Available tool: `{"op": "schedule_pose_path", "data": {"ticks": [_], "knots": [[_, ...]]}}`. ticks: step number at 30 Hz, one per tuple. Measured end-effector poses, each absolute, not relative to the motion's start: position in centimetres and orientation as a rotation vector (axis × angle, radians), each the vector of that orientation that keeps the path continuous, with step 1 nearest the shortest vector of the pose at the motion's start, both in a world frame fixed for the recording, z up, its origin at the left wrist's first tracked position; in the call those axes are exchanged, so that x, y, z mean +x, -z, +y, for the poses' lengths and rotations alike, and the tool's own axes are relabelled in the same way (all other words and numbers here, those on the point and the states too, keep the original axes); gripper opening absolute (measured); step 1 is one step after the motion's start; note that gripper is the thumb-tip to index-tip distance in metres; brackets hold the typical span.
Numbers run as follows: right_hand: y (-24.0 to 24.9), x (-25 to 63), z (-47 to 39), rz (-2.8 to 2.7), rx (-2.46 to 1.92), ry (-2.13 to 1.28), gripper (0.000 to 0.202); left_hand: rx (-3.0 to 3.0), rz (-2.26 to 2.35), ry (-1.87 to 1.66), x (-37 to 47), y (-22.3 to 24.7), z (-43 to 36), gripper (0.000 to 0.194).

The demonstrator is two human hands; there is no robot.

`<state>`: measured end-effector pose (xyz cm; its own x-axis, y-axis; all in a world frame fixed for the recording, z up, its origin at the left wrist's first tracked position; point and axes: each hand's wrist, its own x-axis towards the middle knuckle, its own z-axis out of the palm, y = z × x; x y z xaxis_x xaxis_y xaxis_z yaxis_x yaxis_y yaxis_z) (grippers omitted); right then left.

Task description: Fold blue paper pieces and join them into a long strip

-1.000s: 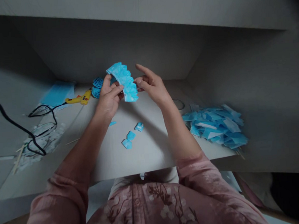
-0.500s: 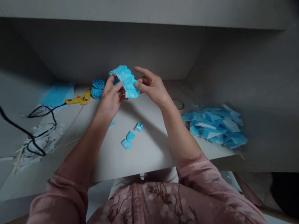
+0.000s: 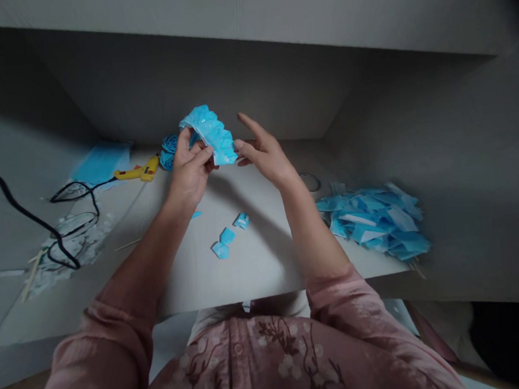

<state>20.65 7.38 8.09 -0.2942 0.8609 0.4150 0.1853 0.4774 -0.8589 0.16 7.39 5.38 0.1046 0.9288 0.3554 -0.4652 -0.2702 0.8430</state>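
A pleated, ruffled strip of light-blue mask fabric (image 3: 215,132) is raised above the table in a curved fan shape. My left hand (image 3: 190,164) grips its inner edge between thumb and fingers. Close to the strip's right end is my right hand (image 3: 263,155), its index finger stretched upward and its thumb tip at the edge; whether it touches is hard to make out. Small folded blue pieces (image 3: 227,236) lie on the table below. Behind my left hand, blue rosettes (image 3: 169,152) stand partly hidden.
A yellow glue gun (image 3: 137,170) with a black cord rests at the left, near flat blue mask sheets (image 3: 99,162). White scraps (image 3: 72,242) and thin sticks lie further left. At the right is a heap of blue fabric pieces (image 3: 378,218), with a wire ring (image 3: 310,182) behind.
The ruffled strip and my left hand have shifted slightly up and left. My right hand's fingers have spread a little more beside the strip's end.
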Motion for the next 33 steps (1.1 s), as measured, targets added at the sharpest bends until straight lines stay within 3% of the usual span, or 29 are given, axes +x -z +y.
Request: {"op": "schedule_pose_path", "data": {"ticks": [4, 10, 15, 18, 27, 31, 33], "knots": [[-8.1, 20.6, 7.4, -1.783, -0.851, -0.946, 0.088, 1.203, 0.55, -1.491, 0.2, -5.3, 7.5, 0.073], [-8.2, 20.5, 7.6, -1.753, -0.855, -0.877, 0.08, 1.159, 0.578, -1.459, 0.5, -6.0, 6.8, 0.049], [-8.1, 20.6, 7.5, -1.807, -0.847, -0.833, 0.076, 1.191, 0.6, -1.416, 0.4, -5.6, 7.1, 0.078], [-8.1, 20.6, 7.5, -1.796, -0.842, -0.843, 0.074, 1.189, 0.612, -1.413, 0.1, -5.4, 7.5, 0.084], [-7.9, 20.9, 7.0, -1.761, -0.861, -0.902, 0.067, 1.268, 0.614, -1.428, 0.2, -6.2, 8.0, 0.069], [-5.1, 22.0, 8.8, -1.733, -0.885, -0.927, 0.073, 1.35, 0.641, -1.33, 1.1, -5.3, 11.4, 0.076], [-3.1, 22.3, 9.3, -1.616, -0.975, -0.982, 0.076, 1.342, 0.819, -1.2, 1.1, -4.3, 12.8, 0.062]]}}
